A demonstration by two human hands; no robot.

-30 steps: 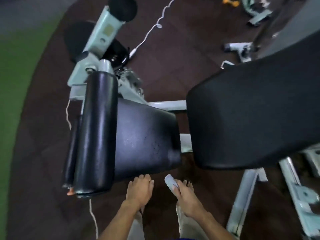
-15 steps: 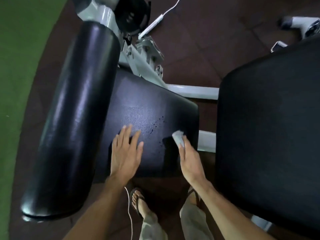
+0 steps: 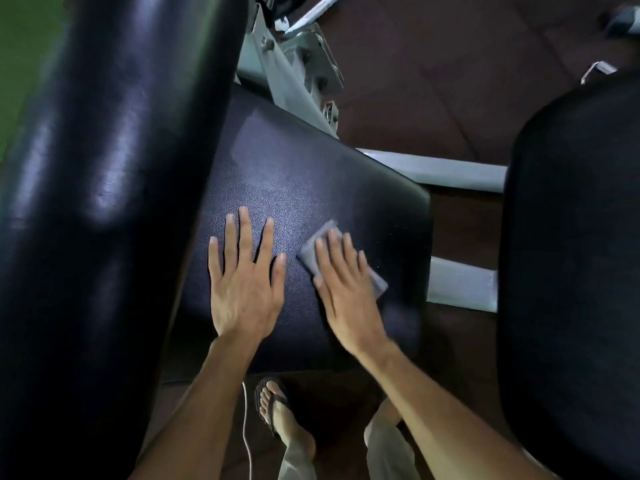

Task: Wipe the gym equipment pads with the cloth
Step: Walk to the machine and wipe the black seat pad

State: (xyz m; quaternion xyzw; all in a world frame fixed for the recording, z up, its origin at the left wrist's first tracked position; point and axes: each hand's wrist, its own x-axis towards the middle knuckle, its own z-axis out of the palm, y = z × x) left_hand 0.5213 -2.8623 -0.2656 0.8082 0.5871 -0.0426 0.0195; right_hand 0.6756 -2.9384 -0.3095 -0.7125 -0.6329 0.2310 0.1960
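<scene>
While the right hand [image 3: 349,289] lies flat with fingers extended, pressing the grey cloth [image 3: 341,259] against the seat pad [image 3: 311,174] rather than gripping it, the left hand [image 3: 246,282] rests just beside it, palm down, fingers spread and empty, apparently bracing on the same surface; the cloth shows past the right fingertips and on that hand's outer side, its middle hidden under the fingers. Both hands sit on the near half of the seat pad, whose long axis runs away from them and slightly toward the left, so most of the unwiped surface appears to lie ahead of the fingertips; the right hand, already on the cloth, is the one placed to push forward along that axis. Immediately outside the left hand rises the glossy roller pad [image 3: 104,202], its long axis roughly parallel to the seat pad's. Well apart on the outer side of the right hand, across a gap spanned by pale frame bars [image 3: 460,285], stands the large back pad [image 3: 571,237]; neither appears to have been reached yet
</scene>
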